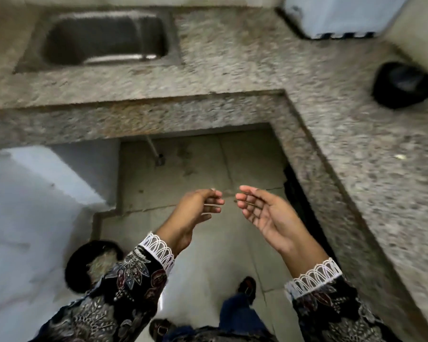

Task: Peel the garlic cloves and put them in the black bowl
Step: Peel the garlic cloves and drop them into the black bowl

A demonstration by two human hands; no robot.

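Both empty, loose-fingered, the left hand [198,208] and right hand [262,213] hover well short of the black bowl [403,85].

I see a steel sink [104,38] set into the speckled stone bench [232,62], tiled floor [208,164] below it.

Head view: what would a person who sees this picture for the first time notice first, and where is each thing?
First come the two bare hands, the left hand and the right hand, raised side by side over the floor at the centre, fingers relaxed and holding nothing. Behind them an L-shaped granite counter has a steel sink at top left and a black bowl at the right edge.
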